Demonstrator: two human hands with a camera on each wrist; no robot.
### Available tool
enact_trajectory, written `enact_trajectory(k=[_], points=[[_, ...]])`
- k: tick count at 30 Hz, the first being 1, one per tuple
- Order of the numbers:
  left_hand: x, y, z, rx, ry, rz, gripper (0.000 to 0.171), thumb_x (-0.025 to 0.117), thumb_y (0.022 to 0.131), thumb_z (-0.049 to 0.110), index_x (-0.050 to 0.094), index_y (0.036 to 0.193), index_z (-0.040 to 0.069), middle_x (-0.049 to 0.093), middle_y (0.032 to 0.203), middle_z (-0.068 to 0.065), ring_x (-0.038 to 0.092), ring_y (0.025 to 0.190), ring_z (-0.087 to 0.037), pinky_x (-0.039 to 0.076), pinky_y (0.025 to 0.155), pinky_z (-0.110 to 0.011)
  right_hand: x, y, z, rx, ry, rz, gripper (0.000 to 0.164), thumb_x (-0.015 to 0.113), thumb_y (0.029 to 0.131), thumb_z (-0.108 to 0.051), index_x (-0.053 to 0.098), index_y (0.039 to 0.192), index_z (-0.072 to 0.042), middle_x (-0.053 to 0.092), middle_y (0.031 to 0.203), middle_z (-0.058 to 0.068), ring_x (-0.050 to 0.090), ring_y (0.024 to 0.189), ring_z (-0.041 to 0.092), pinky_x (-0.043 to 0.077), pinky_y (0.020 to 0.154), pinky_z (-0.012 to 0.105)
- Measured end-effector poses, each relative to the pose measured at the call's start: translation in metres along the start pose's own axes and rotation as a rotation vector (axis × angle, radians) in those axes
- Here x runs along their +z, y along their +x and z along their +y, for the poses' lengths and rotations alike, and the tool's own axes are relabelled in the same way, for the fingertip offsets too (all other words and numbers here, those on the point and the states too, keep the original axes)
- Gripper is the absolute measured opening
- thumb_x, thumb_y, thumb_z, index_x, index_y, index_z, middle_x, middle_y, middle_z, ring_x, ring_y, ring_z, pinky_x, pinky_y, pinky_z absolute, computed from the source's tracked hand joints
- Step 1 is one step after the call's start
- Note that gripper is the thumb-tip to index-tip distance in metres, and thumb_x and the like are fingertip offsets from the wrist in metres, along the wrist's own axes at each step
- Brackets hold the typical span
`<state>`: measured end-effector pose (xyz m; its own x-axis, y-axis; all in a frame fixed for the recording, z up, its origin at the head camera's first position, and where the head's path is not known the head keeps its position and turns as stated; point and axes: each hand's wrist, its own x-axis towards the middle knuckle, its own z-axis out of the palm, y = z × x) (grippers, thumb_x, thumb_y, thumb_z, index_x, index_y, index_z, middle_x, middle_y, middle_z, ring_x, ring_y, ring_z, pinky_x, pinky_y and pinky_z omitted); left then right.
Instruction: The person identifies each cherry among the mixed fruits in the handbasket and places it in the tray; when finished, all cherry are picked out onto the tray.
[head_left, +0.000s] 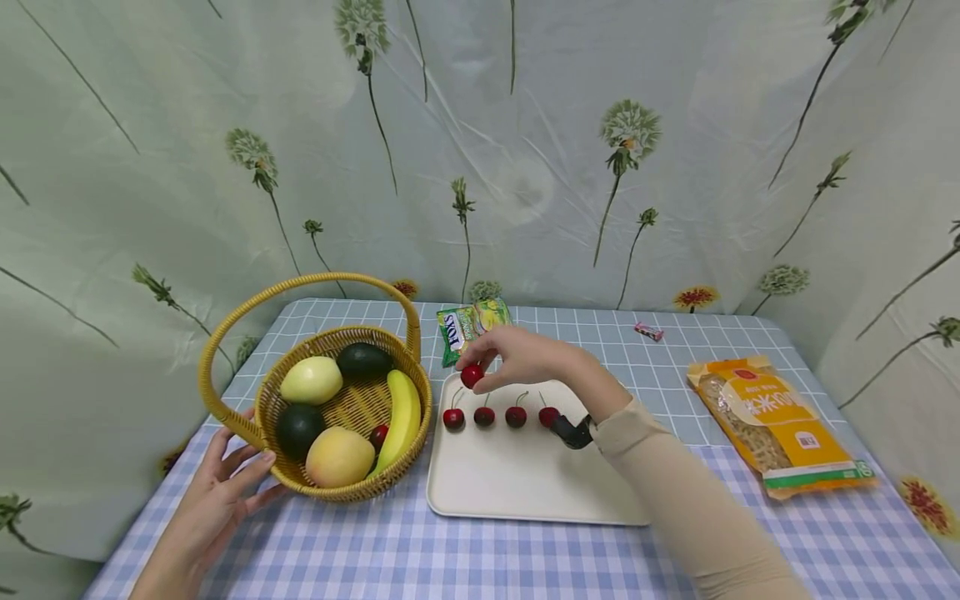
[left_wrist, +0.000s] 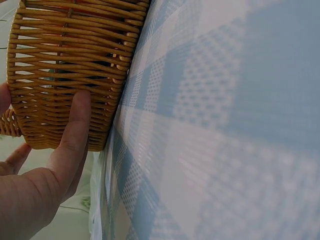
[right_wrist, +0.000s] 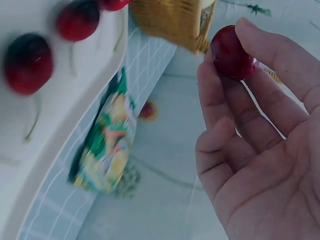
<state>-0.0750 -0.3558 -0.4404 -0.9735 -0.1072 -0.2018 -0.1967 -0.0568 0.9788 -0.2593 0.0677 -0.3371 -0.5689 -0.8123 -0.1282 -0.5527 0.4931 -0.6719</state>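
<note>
My right hand [head_left: 525,357] pinches a dark red cherry [right_wrist: 233,52] between thumb and fingertips, above the back left edge of a white tray [head_left: 525,492]. On the tray several cherries with stems stand in a row, among them a cherry [head_left: 453,418] at the left end. To the left is a yellow wicker basket [head_left: 345,493] with a tall handle. It contains a banana [head_left: 401,421], a peach-like fruit [head_left: 340,457], a pale green fruit [head_left: 311,380], two dark green fruits and one cherry [head_left: 378,436]. My left hand [head_left: 217,500] touches the basket's left side with spread fingers.
Behind the tray lies a green FOX'S candy bag [head_left: 472,327]. A small pink wrapped candy [head_left: 648,332] is at the back right. An orange food packet [head_left: 780,425] lies to the right of the tray. A floral cloth [head_left: 525,167] hangs behind the checkered table.
</note>
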Motion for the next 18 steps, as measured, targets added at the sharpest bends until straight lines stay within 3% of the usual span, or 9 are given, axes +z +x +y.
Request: enact_trajectory(k=[3, 9, 18], points=[[0.000, 0.000, 0.001, 0.006, 0.002, -0.017, 0.070, 0.058, 0.111, 0.010, 0.024, 0.161, 0.043, 0.055, 0.128, 0.017, 0.068, 0.110, -0.001, 0.064, 0.085, -0.035, -0.002, -0.015, 0.012, 0.015, 0.010, 0.038, 0.035, 0.080, 0.097, -0.017, 0.076, 0.131, -0.012, 0.079, 0.114, -0.002, 0.072, 0.106, 0.010, 0.058, 0.095, 0.031], [0.000, -0.001, 0.003, 0.000, 0.008, -0.020, 0.070, 0.057, 0.111, 0.009, 0.024, 0.161, 0.044, 0.055, 0.128, 0.018, 0.067, 0.111, 0.000, 0.064, 0.084, -0.035, -0.003, -0.045, 0.031, 0.069, 0.131, 0.112, 0.037, 0.081, 0.095, -0.011, 0.074, 0.130, -0.004, 0.077, 0.120, 0.007, 0.073, 0.105, 0.017, 0.062, 0.096, 0.035], [0.001, 0.000, 0.002, -0.005, 0.011, -0.013, 0.073, 0.058, 0.111, 0.009, 0.021, 0.164, 0.043, 0.054, 0.128, 0.017, 0.067, 0.110, 0.000, 0.064, 0.084, -0.035, 0.002, -0.083, 0.061, 0.114, 0.059, 0.233, 0.030, 0.082, 0.094, -0.014, 0.077, 0.124, -0.011, 0.073, 0.117, 0.004, 0.066, 0.110, 0.022, 0.057, 0.090, 0.038]])
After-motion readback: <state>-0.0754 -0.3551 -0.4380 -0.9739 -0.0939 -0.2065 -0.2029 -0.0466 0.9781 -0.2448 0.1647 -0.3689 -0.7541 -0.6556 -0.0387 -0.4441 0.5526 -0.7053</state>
